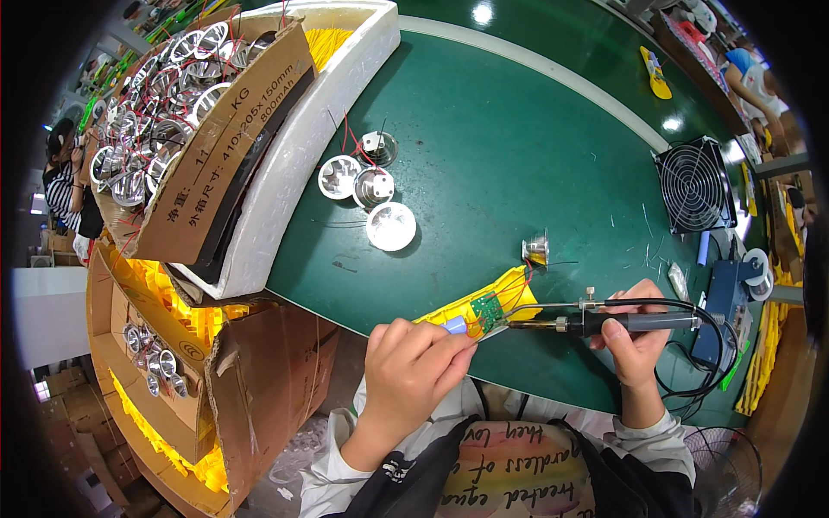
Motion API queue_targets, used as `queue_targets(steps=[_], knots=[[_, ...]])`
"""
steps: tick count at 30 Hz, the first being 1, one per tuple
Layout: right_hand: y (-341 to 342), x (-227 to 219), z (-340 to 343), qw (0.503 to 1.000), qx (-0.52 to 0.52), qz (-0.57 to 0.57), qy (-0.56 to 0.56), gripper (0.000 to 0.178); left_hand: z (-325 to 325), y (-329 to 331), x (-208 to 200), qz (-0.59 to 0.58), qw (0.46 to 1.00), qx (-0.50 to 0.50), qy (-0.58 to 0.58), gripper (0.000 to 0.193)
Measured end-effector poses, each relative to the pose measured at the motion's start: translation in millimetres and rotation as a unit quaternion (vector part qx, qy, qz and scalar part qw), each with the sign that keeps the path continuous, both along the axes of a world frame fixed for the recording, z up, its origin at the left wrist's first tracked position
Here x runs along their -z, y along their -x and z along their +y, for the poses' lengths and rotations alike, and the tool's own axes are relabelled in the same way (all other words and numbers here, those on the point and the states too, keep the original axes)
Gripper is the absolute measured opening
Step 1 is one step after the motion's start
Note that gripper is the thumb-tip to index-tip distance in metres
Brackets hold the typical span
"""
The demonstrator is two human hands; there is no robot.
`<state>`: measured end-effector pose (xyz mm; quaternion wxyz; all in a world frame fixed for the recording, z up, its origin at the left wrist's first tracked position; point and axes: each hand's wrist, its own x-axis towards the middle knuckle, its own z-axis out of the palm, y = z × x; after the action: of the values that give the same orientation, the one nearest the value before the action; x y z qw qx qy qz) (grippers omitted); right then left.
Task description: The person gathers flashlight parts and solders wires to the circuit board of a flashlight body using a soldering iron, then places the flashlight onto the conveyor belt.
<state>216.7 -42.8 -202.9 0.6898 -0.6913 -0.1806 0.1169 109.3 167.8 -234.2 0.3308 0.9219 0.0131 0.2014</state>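
My right hand [635,341] is wrapped round the black handle of a soldering iron [617,323], which has a thin metal solder-feed tube along its top. The iron's tip is at a small green circuit board [488,308], touching or just above it. That board lies in a long yellow plastic housing [509,292] at the near edge of the table. My left hand [414,358] is closed on the housing's left part, with a blue cylindrical piece [455,325] by its fingertips. A silver reflector cup [535,249] on wires stands just beyond the housing.
Several shiny reflectors [391,226] lie on the green table [484,155]. At left, a cardboard box [224,164] of reflectors sits in a white foam tray [289,164]. To the right are a black fan [693,186], a solder spool [757,266], a blue soldering unit [721,306] and cables.
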Motion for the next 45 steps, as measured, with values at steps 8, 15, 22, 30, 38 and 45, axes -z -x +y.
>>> queue_targets(steps=[8, 15, 22, 30, 38, 45], knots=[[-4, -5, -8, 0.997, 0.052, -0.042, -0.027, 0.017, 0, 0, 0, 0.000, 1.000, 0.001, -0.004, 0.015], [-8, -4, -16, 0.996, 0.071, -0.048, -0.040, 0.017, -1, 0, -1, 0.001, 1.000, 0.001, -0.010, 0.015], [-6, -2, -17, 0.998, 0.054, -0.023, -0.033, 0.015, -5, -1, 5, -0.017, 1.000, -0.010, -0.013, 0.014], [-8, -6, -15, 0.997, 0.065, -0.028, -0.043, 0.016, -3, -3, 9, -0.048, 0.999, -0.011, -0.006, 0.013], [-17, -10, -43, 0.989, 0.114, -0.080, -0.051, 0.017, -2, 1, 7, -0.062, 0.998, -0.016, 0.028, 0.014], [-30, 10, -103, 0.977, 0.196, -0.060, -0.054, 0.021, 0, -11, -32, 0.022, 0.981, -0.025, -0.193, 0.034]])
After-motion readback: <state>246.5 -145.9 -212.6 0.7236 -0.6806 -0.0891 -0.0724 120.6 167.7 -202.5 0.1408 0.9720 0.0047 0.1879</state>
